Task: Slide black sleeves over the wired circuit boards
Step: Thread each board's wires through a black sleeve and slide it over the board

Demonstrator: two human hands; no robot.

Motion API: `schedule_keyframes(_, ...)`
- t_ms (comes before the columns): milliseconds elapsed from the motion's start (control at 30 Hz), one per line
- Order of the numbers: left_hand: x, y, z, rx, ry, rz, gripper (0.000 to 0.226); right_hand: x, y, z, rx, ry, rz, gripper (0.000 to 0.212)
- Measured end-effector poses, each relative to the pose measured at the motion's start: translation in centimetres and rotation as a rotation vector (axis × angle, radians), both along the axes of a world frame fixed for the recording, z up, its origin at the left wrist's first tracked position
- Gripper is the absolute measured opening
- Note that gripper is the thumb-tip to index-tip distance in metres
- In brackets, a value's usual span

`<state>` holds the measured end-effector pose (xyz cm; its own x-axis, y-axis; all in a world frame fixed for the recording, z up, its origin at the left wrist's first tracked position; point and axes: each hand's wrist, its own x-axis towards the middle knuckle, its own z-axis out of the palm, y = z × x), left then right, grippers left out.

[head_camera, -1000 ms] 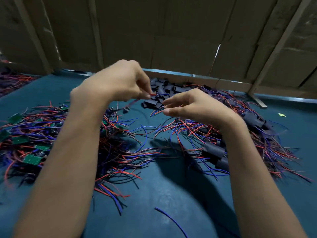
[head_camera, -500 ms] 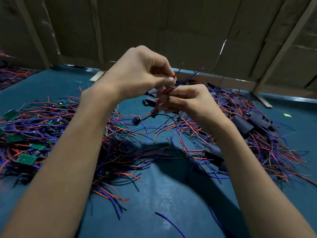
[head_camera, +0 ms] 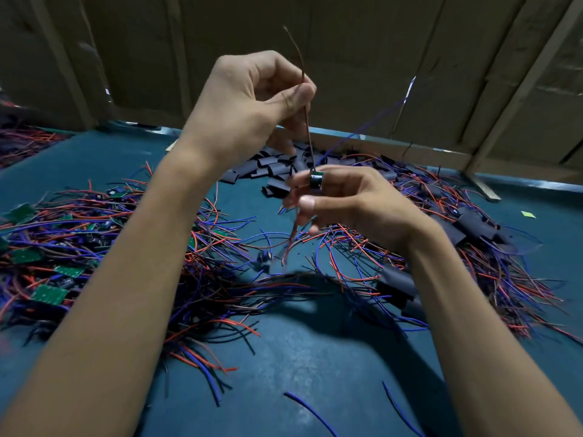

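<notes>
1. No brand, label or writing can be read anywhere in the view.
2. Nearest the camera, a loose blue wire (head_camera: 310, 412) lies alone on the teal table mat (head_camera: 284, 357), a smooth surface with a dull, slightly speckled sheen.
3. Both bare forearms reach up from the bottom edge, above tangles of thin red and blue insulated wires.
4. The left-hand tangle (head_camera: 79, 247) holds flat, rectangular green circuit boards (head_camera: 49, 294), still unsleeved.
5. The right-hand tangle (head_camera: 473, 263) holds boards already covered by matte black sleeves (head_camera: 396, 280).
6. The right hand (head_camera: 356, 203) is raised over the mat, its thumb and fingers curled round a small wired circuit board (head_camera: 316, 182) (blurred; a dark cylindrical part shows on it), with red and blue leads hanging below the hand.
7. The left hand (head_camera: 249, 102) is higher, thumb and forefinger pinching a thin reddish-brown wire (head_camera: 306, 121) that runs straight up from that board and sticks out above the fingers.
8. A blue wire (head_camera: 362, 130) slants up and right from the same board.
9. Beyond the hands, a heap of flattened, empty black sleeves (head_camera: 268, 170) lies on the mat.
10. Farthest off, brown cardboard sheets (head_camera: 347, 58) braced by pale wooden battens wall the table's far edge.
</notes>
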<state>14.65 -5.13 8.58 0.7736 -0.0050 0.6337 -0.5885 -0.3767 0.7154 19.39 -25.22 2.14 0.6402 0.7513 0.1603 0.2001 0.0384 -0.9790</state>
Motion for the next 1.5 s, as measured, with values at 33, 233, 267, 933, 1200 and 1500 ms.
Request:
schedule_keyframes(33,0.0,0.0,-0.1,-0.008,0.016,0.003,0.017,0.0,0.3,-0.1,-0.003,-0.001,-0.033,0.026)
schedule_keyframes(233,0.5,0.6,-0.5,-0.148,0.125,0.127,0.015,0.2,-0.2,0.2,-0.114,-0.105,-0.150,0.029)
schedule_keyframes(267,0.5,0.7,-0.5,-0.167,0.161,0.107,0.017,0.2,-0.3,0.4,-0.069,-0.080,-0.176,0.029)
schedule_keyframes(933,2.2,0.5,-3.0,-0.345,0.609,-0.250,0.022,-0.3,-1.8,2.3,-0.174,0.099,-0.093,0.015)
schedule_keyframes(1200,11.0,1.6,-6.3,-0.002,0.351,0.414,0.020,-0.4,-3.2,3.8,-0.221,-0.129,-0.270,0.025)
schedule_keyframes(1500,13.7,2.3,-12.0,1.334,0.359,0.141,0.036,-1.5,-4.6,5.9,-0.418,-0.368,-0.433,0.020)
